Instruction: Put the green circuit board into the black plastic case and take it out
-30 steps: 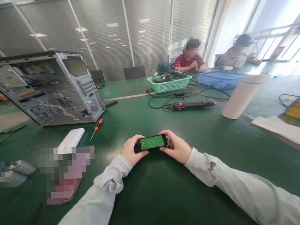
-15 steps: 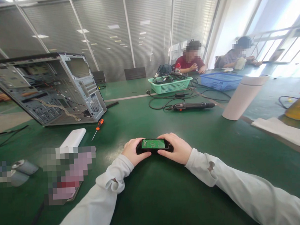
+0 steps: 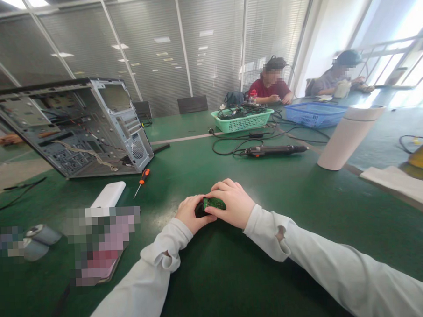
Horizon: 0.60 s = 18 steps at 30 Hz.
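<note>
A small green circuit board point(image 3: 217, 204) shows between my hands, just above or on the table. Its left part sits against a black plastic casing point(image 3: 199, 209), and my fingers cover much of both. My left hand point(image 3: 191, 214) is closed around the casing's left end. Reaching across from the right, my right hand point(image 3: 234, 203) has its fingers over the far edge of the board and its thumb on the near edge, close to the left fingers. Whether the board is still seated in the casing is hidden.
An opened computer case point(image 3: 101, 135) stands at left, with an orange screwdriver point(image 3: 142, 181) near it. A white power bank point(image 3: 109, 194) lies closer. Beyond my hands are an electric screwdriver point(image 3: 276, 150), green basket point(image 3: 243, 121), blue basket point(image 3: 314, 114) and pale tumbler point(image 3: 349, 138). Two people sit at back right.
My right hand has slid left from the device's right end and now grips over the board near my left hand. Less of the board shows. My left hand stays at the left end.
</note>
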Available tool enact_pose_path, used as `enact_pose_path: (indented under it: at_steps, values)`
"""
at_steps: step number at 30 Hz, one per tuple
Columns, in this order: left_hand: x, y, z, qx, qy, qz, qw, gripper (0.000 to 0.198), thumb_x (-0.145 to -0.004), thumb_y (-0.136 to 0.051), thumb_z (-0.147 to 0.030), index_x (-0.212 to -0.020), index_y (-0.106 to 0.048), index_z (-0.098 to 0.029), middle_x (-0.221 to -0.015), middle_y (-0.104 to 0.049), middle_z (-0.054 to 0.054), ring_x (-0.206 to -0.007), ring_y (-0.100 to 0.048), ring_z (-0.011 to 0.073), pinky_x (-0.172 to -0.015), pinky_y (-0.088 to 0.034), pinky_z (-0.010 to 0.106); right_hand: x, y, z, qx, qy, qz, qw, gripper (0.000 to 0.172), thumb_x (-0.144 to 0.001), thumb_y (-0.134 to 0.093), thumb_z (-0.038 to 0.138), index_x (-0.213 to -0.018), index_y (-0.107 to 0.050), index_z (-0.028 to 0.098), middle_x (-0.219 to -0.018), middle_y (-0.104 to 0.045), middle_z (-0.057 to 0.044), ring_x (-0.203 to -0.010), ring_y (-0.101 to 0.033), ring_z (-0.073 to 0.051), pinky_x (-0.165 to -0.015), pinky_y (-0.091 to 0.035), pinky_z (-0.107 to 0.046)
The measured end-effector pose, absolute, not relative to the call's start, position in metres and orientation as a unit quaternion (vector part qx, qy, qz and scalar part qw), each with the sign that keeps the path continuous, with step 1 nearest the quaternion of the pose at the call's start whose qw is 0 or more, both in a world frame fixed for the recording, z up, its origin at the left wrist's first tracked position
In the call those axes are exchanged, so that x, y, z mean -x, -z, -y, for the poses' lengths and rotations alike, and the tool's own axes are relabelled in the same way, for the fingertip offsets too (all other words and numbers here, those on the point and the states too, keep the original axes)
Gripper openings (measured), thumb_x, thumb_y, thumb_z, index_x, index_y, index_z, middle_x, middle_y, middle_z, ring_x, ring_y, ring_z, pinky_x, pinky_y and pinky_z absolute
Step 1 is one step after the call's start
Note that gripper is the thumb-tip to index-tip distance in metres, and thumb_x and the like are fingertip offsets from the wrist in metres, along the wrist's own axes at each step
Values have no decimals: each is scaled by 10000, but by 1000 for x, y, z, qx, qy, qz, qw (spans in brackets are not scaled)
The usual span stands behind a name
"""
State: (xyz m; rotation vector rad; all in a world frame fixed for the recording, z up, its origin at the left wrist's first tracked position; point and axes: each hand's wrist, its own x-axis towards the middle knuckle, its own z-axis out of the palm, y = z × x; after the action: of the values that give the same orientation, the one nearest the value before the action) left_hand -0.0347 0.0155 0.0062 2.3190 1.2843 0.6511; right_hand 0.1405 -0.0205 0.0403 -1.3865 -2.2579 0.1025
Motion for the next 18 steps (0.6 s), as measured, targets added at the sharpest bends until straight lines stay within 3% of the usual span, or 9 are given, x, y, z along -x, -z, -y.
enact_pose_path:
  at_steps: [8,14,18]
  values:
    - [34,-8,-13,-820,-285,-441,228,525,-594,-781,-377,-1062,-614,-206,-1062,-668,89,-1011,-585,298,-927,-426,462,-141,-40,18,482,-84,819,298,165,-818,-742,201,-925,-632,141,-960,-559,-36,-954,-457,-188,-857,-379,-333]
    - [32,-14,-10,-774,-340,-410,341,466,-661,-727,-360,-1063,-582,-173,-1007,-679,74,-940,-630,240,-888,-469,395,-145,-41,22,477,-75,806,342,110,-885,-635,124,-975,-573,128,-977,-558,-35,-950,-482,-170,-854,-405,-302]
    - [31,-15,-9,-765,-342,-410,362,453,-660,-729,-365,-1051,-603,-176,-989,-684,64,-907,-634,226,-870,-479,381,-146,-42,25,488,-74,802,337,130,-911,-590,127,-1033,-546,128,-1011,-553,-45,-971,-495,-173,-869,-415,-308]
